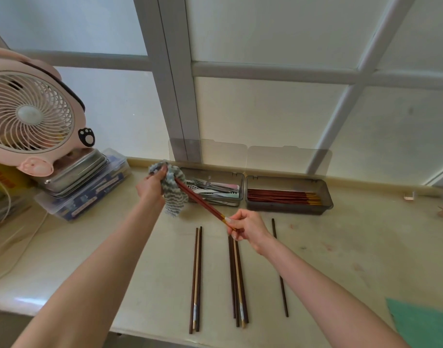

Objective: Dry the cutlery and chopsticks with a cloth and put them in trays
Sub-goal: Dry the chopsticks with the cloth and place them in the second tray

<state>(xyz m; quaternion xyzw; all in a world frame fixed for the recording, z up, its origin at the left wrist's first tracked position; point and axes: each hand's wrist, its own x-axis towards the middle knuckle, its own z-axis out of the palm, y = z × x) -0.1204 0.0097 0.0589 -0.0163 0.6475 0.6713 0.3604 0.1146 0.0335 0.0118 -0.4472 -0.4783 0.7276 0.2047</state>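
Against the countertop's point(341, 247) back edge, her left hand point(152, 183) gripped the cloth point(174, 194) around red chopsticks point(202, 204) slanting toward the pinching right hand point(248, 228).

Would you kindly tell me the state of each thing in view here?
Left hand: grips the cloth around the held chopsticks.
Right hand: pinches their gold end.
Cutlery tray: lid open, cutlery inside.
Chopstick tray: lid open, red chopsticks inside.
Dark chopsticks: lying loose on the counter.
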